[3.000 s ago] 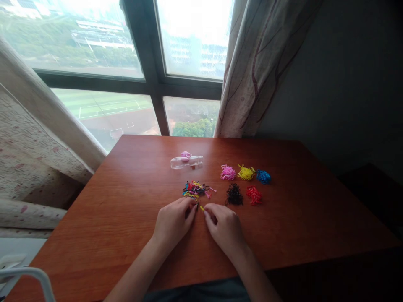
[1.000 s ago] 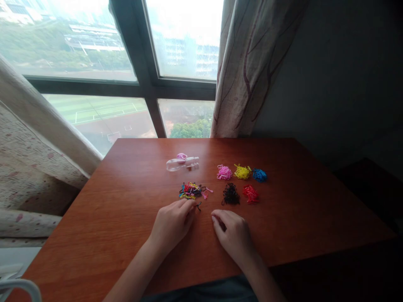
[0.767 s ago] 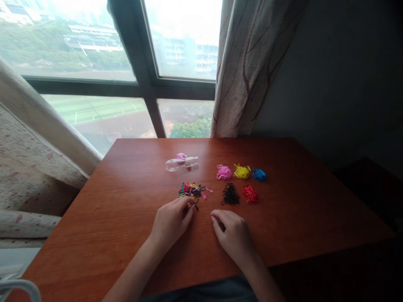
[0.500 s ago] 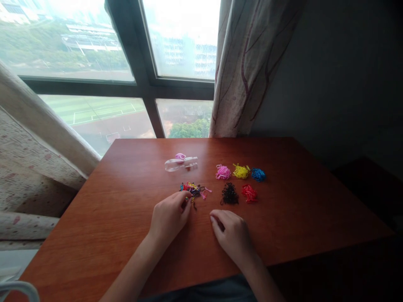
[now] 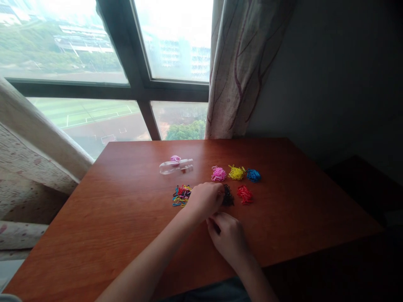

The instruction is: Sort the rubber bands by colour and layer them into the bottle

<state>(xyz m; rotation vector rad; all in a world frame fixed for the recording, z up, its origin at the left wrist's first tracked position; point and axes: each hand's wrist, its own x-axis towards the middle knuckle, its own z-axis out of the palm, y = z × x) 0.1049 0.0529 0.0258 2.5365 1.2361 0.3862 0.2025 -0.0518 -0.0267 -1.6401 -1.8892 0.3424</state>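
My left hand (image 5: 205, 199) reaches across to the right, its curled fingertips at the left edge of the black rubber band pile (image 5: 228, 196), which it partly hides. What the fingers pinch is hidden. My right hand (image 5: 228, 238) rests on the wooden table (image 5: 126, 226) just below it, with curled fingers and nothing visible in them. A mixed-colour heap of bands (image 5: 181, 196) lies left of my left hand. Sorted piles sit to the right: pink (image 5: 218, 173), yellow (image 5: 236, 172), blue (image 5: 253, 175) and red (image 5: 244, 194).
A clear plastic container with a pink piece on it (image 5: 175, 166) lies behind the mixed heap. Curtains hang at the left (image 5: 34, 142) and behind the table (image 5: 239, 71). A window (image 5: 132, 63) is beyond. The table's right and near edges drop into dark space.
My left hand took a black band from the edge of the mixed heap and swung right to the black pile. The right hand stayed put, and the view shifted a little.
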